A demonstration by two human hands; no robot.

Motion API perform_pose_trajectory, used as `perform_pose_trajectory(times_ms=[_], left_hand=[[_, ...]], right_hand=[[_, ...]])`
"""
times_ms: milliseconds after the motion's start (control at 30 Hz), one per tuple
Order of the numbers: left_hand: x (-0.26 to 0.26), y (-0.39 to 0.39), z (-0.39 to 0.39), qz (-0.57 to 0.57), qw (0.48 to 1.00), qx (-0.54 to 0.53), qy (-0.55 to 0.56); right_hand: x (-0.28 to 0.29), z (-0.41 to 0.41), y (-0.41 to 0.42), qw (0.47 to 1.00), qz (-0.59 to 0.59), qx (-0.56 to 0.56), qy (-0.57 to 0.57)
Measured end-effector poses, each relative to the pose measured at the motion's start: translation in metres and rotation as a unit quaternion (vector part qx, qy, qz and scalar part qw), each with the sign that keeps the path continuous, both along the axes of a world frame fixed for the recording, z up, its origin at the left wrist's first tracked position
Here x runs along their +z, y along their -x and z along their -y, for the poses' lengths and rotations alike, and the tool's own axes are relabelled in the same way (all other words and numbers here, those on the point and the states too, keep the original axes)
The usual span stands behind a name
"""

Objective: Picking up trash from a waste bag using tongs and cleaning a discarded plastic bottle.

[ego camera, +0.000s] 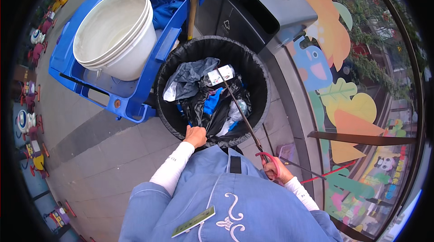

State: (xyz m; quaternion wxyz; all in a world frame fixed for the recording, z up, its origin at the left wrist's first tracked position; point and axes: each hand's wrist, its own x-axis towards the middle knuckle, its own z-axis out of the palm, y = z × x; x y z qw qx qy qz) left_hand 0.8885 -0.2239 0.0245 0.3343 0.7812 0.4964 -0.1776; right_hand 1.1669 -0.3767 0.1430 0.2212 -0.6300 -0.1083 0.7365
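Observation:
My left hand (195, 136) grips black plastic bag film (196, 109) at the near rim of a round bin (263, 86) with a black liner. Inside lie a grey plastic bag (193, 75), a labelled clear bottle (220, 75), blue scraps and crumpled clear plastic (237, 109). My right hand (275, 169) is closed around the red-rimmed handles of long metal tongs (242, 114), to the right of my torso. The tongs' shaft reaches over the bin, and its tip lies at the bottle; whether it grips the bottle I cannot tell.
A blue wheeled cart (135, 101) stands left of the bin, carrying a white plastic bucket (145, 43) and blue cloth (166, 14). A wooden pole (194, 8) rises behind it. Grey metal litter bins (251, 14) stand beyond. A decorated window (356, 106) with a stone ledge runs along the right.

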Motion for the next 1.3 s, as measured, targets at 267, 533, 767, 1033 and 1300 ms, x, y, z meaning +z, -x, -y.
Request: perform_pose_trajectory(times_ms=[267, 533, 767, 1033, 1300], left_hand=[[-0.014, 0.005, -0.001, 0.016, 1.0, -0.024, 0.002], [-0.014, 0.008, 0.004, 0.024, 1.0, -0.004, -0.016], [-0.015, -0.001, 0.016, 0.014, 0.996, 0.044, -0.08], [-0.003, -0.015, 0.042, 0.029, 0.995, 0.069, -0.072], [0.059, -0.082, 0.078, 0.225, 0.974, 0.018, 0.005]], right_hand=[[0.045, 0.051, 0.017, 0.997, 0.054, -0.039, -0.039], [0.034, 0.09, 0.021, 0.916, 0.377, 0.101, -0.088], [0.027, 0.12, 0.003, 0.982, 0.137, -0.072, -0.108], [0.022, 0.14, -0.005, 0.969, -0.142, -0.154, -0.129], [0.015, 0.159, -0.02, 0.963, -0.172, -0.17, -0.122]])
